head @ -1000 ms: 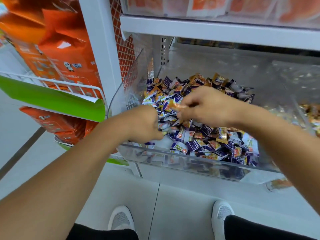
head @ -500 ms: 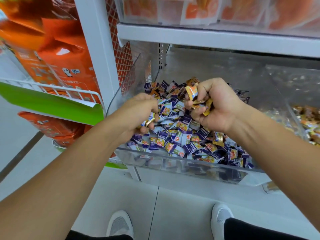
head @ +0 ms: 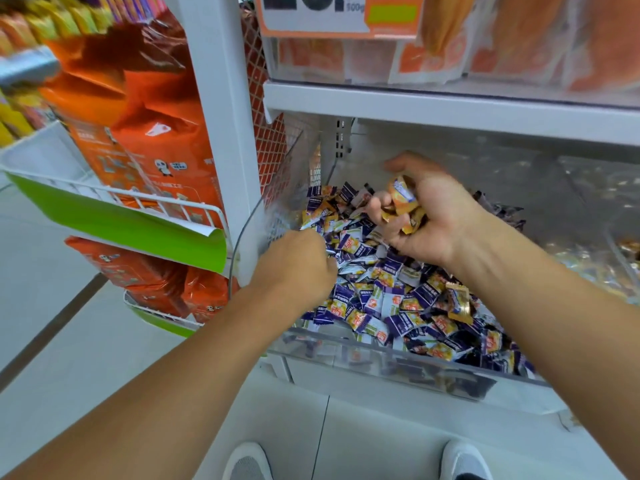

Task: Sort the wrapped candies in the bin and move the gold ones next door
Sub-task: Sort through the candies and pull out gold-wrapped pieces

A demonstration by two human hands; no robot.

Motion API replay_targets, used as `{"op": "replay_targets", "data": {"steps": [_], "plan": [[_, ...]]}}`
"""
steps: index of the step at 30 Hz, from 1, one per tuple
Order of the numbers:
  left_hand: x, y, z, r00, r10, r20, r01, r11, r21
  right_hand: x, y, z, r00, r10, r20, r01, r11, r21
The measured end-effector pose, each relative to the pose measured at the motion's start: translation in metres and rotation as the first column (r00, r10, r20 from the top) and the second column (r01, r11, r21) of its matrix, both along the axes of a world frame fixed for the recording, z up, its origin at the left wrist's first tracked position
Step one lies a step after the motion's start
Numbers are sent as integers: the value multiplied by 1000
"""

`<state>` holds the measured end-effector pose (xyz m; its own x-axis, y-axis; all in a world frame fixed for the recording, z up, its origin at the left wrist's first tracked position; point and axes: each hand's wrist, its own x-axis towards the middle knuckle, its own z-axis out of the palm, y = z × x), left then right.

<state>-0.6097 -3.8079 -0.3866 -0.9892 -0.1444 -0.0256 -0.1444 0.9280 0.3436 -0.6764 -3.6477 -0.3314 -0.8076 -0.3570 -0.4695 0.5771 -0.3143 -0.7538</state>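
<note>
Mid-sort: right hand [head: 429,216] clutched a few gold candies [head: 403,202] above the bin [head: 381,362], left hand [head: 298,268] dug knuckles-up into the purple pile [head: 391,299], grip hidden, so next they'd probably go right to the neighbouring bin [head: 609,237].

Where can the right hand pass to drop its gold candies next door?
Free: the air over the divider, under the shelf. Bare bin floor lies behind the pile. Crowded: the pile's left, where the left hand digs. The right hand grips gold candies.
</note>
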Motion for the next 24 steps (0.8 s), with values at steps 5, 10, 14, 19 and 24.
{"op": "replay_targets", "data": {"steps": [5, 10, 14, 19, 24], "plan": [[0, 3, 0, 1000, -10, -27, 7, 993, -117, -33, -38, -5, 668, 608, -430, 65, 527, 847], [-4, 2, -3, 1000, 32, 1, -31, 996, -78, -50, -74, -22, 411, 906, -103, 387, -72, 919], [-8, 1, -5, 998, 61, 8, -60, 998, -23, -51, -77, -25, 440, 897, -55, 353, -116, 929], [-9, -2, -5, 997, 57, -55, -50, 991, 121, -44, -35, -3, 410, 912, -27, 251, -85, 964], [-10, 7, 22, 973, 155, 170, -224, 472, 852, -25, 4, 20, 601, 694, -396, 94, 430, 898]]}}
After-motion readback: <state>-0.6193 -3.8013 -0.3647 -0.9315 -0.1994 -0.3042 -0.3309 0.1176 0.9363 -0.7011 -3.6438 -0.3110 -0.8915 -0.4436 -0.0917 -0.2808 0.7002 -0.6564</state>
